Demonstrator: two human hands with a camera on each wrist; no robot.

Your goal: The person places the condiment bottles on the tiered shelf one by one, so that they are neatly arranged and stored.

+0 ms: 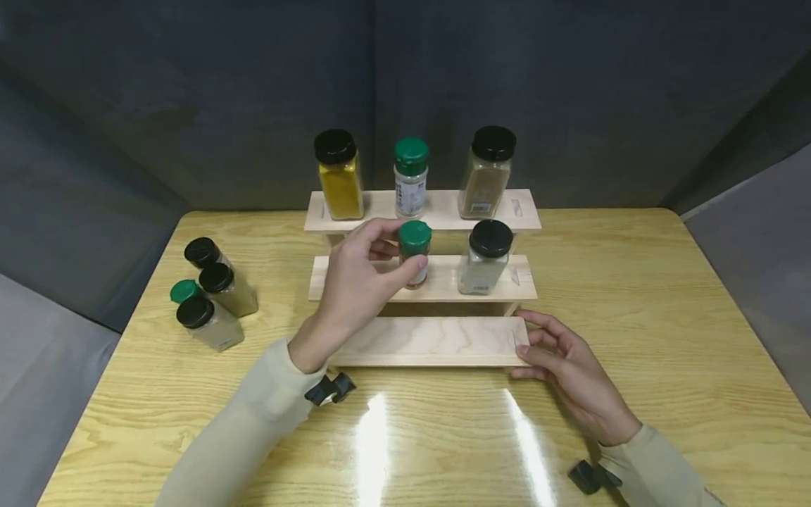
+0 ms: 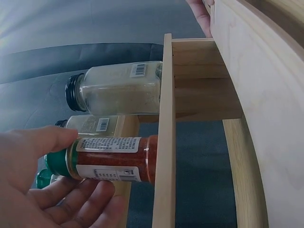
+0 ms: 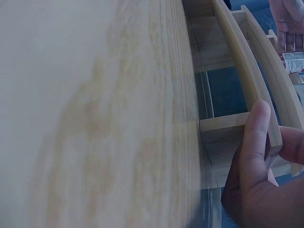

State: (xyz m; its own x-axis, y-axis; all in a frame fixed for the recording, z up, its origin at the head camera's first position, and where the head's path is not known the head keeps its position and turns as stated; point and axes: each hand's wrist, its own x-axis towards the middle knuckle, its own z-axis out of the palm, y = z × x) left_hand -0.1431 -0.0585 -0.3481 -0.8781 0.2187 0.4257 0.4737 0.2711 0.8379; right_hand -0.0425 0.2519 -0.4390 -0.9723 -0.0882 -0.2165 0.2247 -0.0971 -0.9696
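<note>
In the head view, my left hand [image 1: 357, 282] holds a green-capped spice jar [image 1: 415, 243] with thumb and fingers at its upper part. The jar stands upright at the middle of the rack's second shelf; the left wrist view shows red spice and white labels on this jar [image 2: 111, 159]. My right hand [image 1: 573, 370] grips the right end of the stepped wooden spice rack's lowest shelf [image 1: 431, 341]. The right wrist view shows the thumb [image 3: 256, 137] along that shelf's edge. Right of the held jar stands a black-lidded jar of pale powder [image 1: 484, 260].
The top shelf [image 1: 380, 204] bears a yellow-powder jar [image 1: 342, 183], a green-capped jar [image 1: 410, 179] and a black-lidded brownish jar [image 1: 486, 176]. Several more jars, including a front black-lidded one [image 1: 212, 327], stand together on the table's left. A dark curtain [image 1: 253, 105] hangs behind.
</note>
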